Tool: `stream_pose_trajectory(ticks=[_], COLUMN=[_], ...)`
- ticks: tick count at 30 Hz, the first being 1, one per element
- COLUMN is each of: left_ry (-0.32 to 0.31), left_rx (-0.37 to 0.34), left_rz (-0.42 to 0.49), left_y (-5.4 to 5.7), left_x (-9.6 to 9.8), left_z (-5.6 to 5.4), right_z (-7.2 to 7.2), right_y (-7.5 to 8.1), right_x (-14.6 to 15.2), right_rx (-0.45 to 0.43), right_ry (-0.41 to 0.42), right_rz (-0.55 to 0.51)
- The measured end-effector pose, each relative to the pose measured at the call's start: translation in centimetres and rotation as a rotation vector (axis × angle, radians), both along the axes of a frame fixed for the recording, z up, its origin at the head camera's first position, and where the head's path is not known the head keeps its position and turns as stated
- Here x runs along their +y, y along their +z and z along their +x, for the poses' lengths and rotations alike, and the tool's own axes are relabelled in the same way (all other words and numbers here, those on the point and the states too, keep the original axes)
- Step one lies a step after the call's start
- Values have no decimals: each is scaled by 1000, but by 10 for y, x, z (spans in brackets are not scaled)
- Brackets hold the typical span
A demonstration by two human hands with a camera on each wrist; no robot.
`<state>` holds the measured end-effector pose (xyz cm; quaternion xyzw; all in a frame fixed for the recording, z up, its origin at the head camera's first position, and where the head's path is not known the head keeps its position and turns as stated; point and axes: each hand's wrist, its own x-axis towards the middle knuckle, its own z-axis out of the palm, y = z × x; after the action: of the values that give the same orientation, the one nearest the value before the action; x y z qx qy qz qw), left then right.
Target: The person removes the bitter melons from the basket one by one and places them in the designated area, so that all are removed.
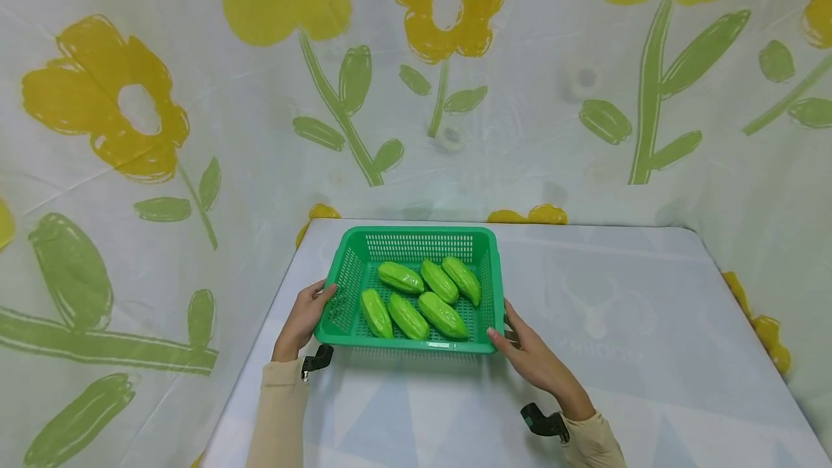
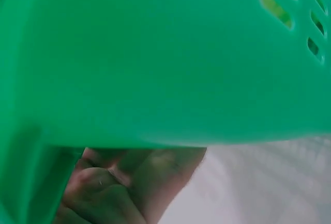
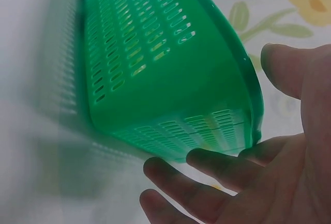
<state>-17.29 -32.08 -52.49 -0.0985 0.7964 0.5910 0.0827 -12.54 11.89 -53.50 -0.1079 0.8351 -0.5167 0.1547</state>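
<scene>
A green plastic basket (image 1: 416,343) with slotted walls stands toward the left of the table. Inside it lie several glossy, light-green, ridged oblong fruits (image 1: 442,315) with pointed ends; their exact kind is unclear. My left hand (image 1: 304,318) grips the basket's left side, thumb over the rim; the left wrist view shows part of that hand (image 2: 124,182) beyond the green wall. At the right front corner is my right hand (image 1: 529,352), its fingers (image 3: 201,198) spread along the end wall, fairly straight. The right thumb (image 3: 289,69) appears apart from the rim in the right wrist view.
The basket is on or just above a pale patterned tablecloth (image 1: 617,331); contact cannot be judged. Flower-printed curtains (image 1: 520,128) hang behind the table and on both sides. A black wrist camera (image 1: 544,422) sits on the right wrist, another (image 1: 317,360) on the left.
</scene>
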Motion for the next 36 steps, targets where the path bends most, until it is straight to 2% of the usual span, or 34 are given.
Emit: stream_pose_trajectory(ticks=[3,10,15,19,24,28,36], left_ry=[-10,-136,-208,-248,-240,-226,-186], left_rx=[6,37,29,26,15,3,41], left_rz=[-54,-242,-344,-379,-361,-356,-357], left_y=[2,9,11,9,5,3,-5], left_x=[1,3,4,5,5,7,7], left_z=[0,6,18,29,36,34,35], right_z=[0,1,1,0,0,0,1], right_y=[-1,-1,-2,-3,-3,-3,-3], right_x=[0,1,1,1,0,0,2], right_rx=[1,-4,-10,-9,-9,-9,-8], right_ry=[2,9,11,11,8,8,12], right_rz=[-4,-18,-27,-27,-25,-23,-27])
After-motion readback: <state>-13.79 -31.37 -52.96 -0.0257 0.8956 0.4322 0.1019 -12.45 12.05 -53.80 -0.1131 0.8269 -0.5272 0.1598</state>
